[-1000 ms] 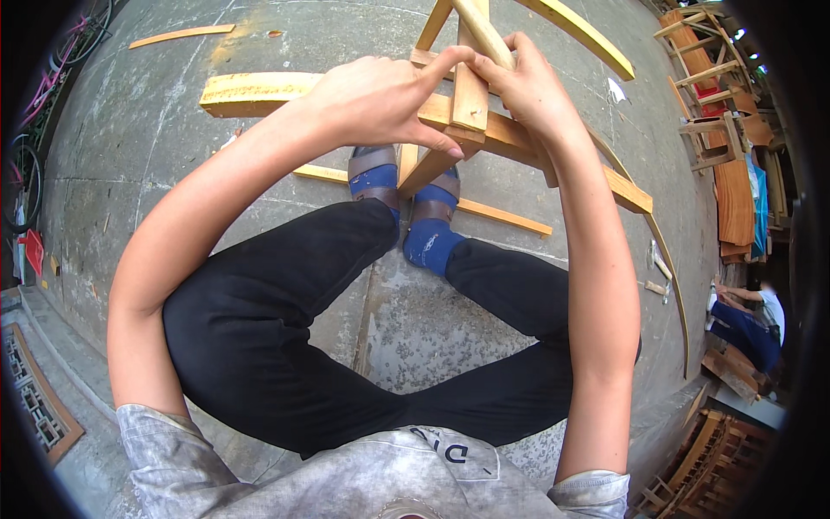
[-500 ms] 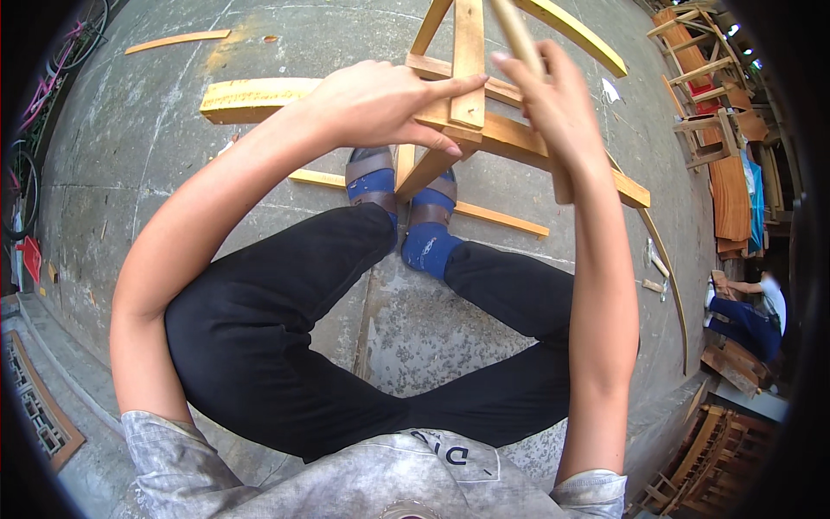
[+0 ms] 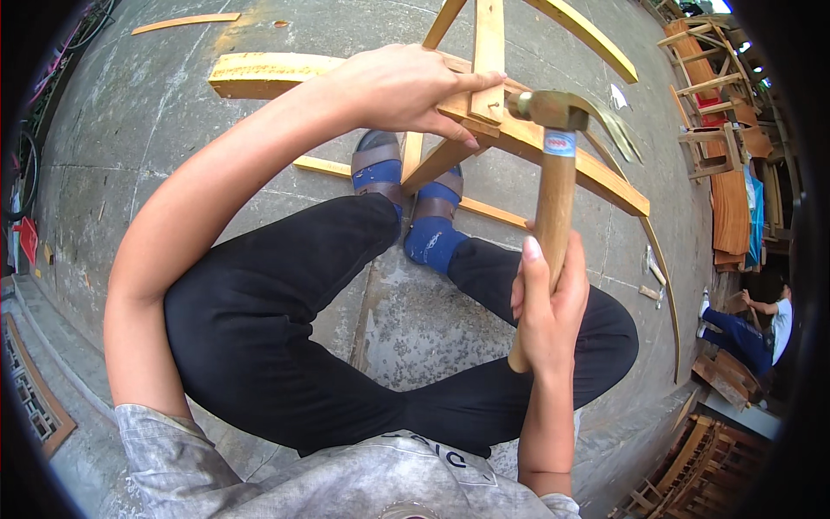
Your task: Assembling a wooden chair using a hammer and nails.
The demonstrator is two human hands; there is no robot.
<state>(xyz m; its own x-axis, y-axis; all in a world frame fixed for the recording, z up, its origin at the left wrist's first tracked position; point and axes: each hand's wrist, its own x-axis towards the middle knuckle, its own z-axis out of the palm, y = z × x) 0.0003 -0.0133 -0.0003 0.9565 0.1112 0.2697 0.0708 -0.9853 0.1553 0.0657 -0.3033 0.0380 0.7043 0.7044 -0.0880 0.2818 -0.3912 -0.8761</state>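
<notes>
A claw hammer (image 3: 555, 195) with a wooden handle is gripped in my right hand (image 3: 553, 303), its head up beside the corner of a wooden frame (image 3: 592, 169). My left hand (image 3: 406, 91) holds that corner, with index finger on an upright slat (image 3: 488, 52) and thumb lower on the joint. A small nail (image 3: 494, 105) stands out of the slat's near end, close to the hammer's striking face. The frame's curved rail runs left and right, and its lower part rests between my sandalled feet (image 3: 437, 221). My palm hides part of the joint.
Loose wooden strips lie on the concrete floor (image 3: 173, 156), one thin curved strip (image 3: 186, 23) at far left and a long one (image 3: 666, 285) at right. Stacked chair parts (image 3: 713, 82) stand at far right. Another person (image 3: 752, 324) sits below them.
The hammer has swung down and toward me; its head, out of view before, now shows beside the slat. The nail shows now. My left hand stays on the frame.
</notes>
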